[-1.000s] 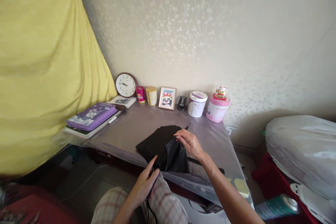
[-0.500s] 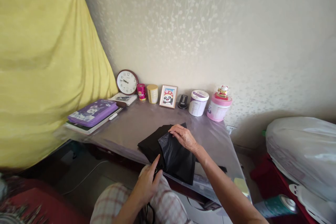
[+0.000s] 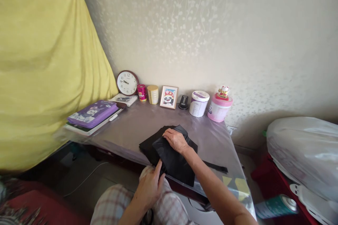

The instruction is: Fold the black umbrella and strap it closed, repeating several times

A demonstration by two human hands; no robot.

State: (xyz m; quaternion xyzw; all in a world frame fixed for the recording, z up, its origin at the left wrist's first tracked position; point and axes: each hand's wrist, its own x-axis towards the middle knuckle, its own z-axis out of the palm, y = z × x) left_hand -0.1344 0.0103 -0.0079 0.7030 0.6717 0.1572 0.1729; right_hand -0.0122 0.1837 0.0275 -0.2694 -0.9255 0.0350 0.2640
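Observation:
A black umbrella (image 3: 176, 161), collapsed with its fabric panels loose and layered, lies over the front edge of the table. My left hand (image 3: 150, 186) is around its lower end, the index finger and thumb stretched along the fabric; the part inside the palm is hidden. My right hand (image 3: 176, 140) lies over the upper panels, its bent fingers gripping a fold of the fabric. From under the right forearm a black strap (image 3: 217, 166) runs out flat over the table. Below the left hand a dark cord loop partly shows.
The plastic-covered table (image 3: 126, 130) carries a purple case (image 3: 92, 112) at left. Along the wall stand a clock (image 3: 127, 82), a picture frame (image 3: 169, 97), a white tub (image 3: 199, 104) and a pink tub (image 3: 219, 109). A spray can (image 3: 277, 206) is at lower right.
My right hand has moved slightly left and down, laying the lifted panel flatter over the others. More of the strap shows at right. My left hand stays nearly in place.

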